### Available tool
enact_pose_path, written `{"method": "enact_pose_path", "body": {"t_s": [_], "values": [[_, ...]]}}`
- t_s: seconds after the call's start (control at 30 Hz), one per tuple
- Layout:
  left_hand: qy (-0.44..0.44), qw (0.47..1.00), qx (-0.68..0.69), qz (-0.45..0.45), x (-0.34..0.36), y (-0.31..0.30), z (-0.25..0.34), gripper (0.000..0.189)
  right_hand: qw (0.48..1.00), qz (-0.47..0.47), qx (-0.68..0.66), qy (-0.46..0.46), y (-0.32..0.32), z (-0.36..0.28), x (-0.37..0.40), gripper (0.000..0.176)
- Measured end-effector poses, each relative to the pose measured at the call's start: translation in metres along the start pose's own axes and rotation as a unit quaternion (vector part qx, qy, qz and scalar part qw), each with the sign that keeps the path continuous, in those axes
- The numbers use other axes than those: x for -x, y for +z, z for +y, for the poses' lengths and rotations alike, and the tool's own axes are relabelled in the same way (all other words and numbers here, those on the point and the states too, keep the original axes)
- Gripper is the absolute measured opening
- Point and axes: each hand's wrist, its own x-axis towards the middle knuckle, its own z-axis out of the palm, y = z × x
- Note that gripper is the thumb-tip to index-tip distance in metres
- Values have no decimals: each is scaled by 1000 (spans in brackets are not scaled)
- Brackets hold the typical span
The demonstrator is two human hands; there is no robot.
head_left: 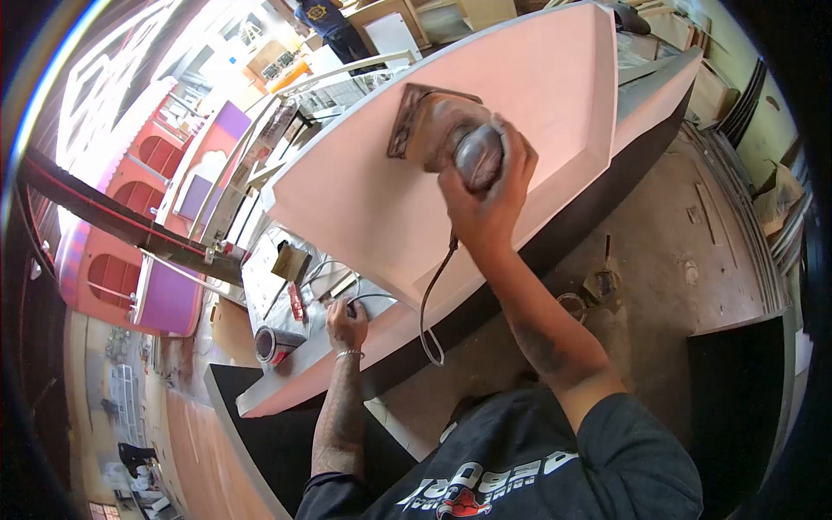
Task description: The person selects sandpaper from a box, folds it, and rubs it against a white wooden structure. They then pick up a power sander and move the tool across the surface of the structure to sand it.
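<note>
My right hand (490, 186) is wrapped around the rounded top of an electric sander (442, 130). The sander's square pad lies against the pale pink panel (529, 87), on its upper middle part; the tool looks slightly blurred. From the sander a dark power cord (425, 308) hangs down and loops below the panel's lower edge. My left hand (347, 325) is low on the left by the worktop's edge, fingers curled where a grey stretch of cord runs into them. A paint can (276, 345) stands just left of that hand, with a red-labelled item (296, 302) lying above it.
A sanding-block-like brown piece (290, 260) lies on the worktop. Pink and purple cabinets (143, 225) stand at left. Another person (334, 30) is at the far back. On the floor at right are a container with a brush (602, 284) and long strips (741, 217).
</note>
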Motion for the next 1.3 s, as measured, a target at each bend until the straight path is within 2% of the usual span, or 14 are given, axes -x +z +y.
{"method": "enact_pose_path", "body": {"t_s": [0.3, 0.63, 0.7, 1.03, 1.3], "values": [[-27, 999, -1, -27, 3, 1, -7, 12, 987, -114, -30, -112, 9, -22, 54, 76], [-27, 1000, 2, 2, 3, 1, -8, 13, 976, -164, -4, -143, 3, 3, 102, 76], [-1, 1000, 10, 14, 2, -1, -7, 13, 975, -170, -4, -143, 3, 5, 108, 75], [-29, 1000, 11, 2, 1, -5, -1, 11, 966, -187, -5, -176, 1, 10, 123, 70], [-15, 1000, 8, -1, 1, -6, -1, 11, 966, -196, -13, -169, 3, 2, 125, 72]]}}
